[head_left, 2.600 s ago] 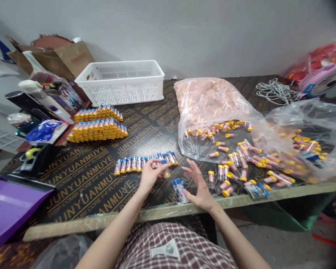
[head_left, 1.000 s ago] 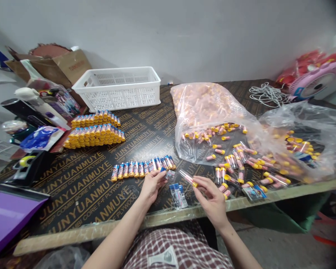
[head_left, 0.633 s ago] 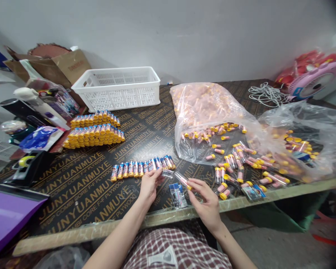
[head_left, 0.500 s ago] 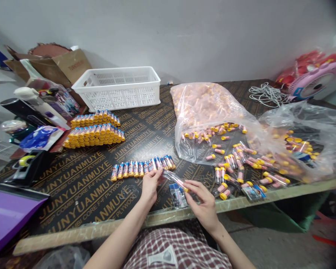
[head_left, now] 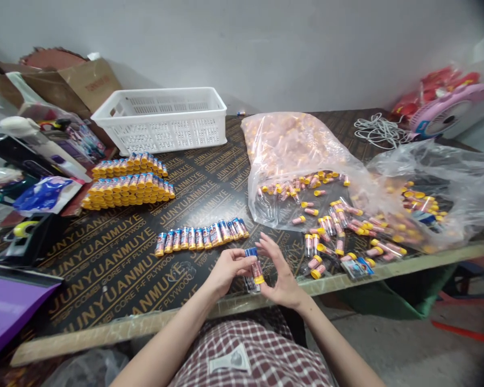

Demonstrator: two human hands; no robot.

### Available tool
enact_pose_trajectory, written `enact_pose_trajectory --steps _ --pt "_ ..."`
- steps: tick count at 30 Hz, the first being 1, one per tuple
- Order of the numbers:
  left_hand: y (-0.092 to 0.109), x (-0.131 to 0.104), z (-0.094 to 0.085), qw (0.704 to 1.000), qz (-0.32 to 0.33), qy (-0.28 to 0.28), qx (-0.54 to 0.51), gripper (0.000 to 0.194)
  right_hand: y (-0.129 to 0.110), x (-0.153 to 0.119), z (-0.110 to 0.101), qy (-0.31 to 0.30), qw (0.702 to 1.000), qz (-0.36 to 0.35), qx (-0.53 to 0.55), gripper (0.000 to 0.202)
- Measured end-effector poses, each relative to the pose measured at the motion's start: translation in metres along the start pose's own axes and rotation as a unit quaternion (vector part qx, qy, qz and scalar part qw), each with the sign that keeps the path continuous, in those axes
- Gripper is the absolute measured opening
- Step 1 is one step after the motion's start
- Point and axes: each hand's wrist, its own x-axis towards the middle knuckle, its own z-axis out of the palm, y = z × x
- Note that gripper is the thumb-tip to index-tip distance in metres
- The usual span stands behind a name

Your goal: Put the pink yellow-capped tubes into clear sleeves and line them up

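"Where's the blue-and-yellow tube?"

"Lower centre, near the front edge of the surface; the left hand pinches it. The right hand spreads wide beside it; whether it touches, I cannot tell."

"Room to move?"

"Lower left, below the tube row; loose tubes crowd the right."
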Motion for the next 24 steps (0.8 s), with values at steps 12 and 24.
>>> enact_pose_trajectory --steps 12,24 --pt "-0.0043 -0.0031 0.0045 1.0 -0.011 -0.003 0.001 0.032 0.0016 -0.0023 0.0043 -0.002 0.997 -0.004 0.083 0.083" --pt "-0.003 -0.0039 0.0067 1.0 -0.014 0.008 0.001 0.033 0.0023 -0.0026 0.0052 0.0 0.994 -0.008 0.108 0.085"
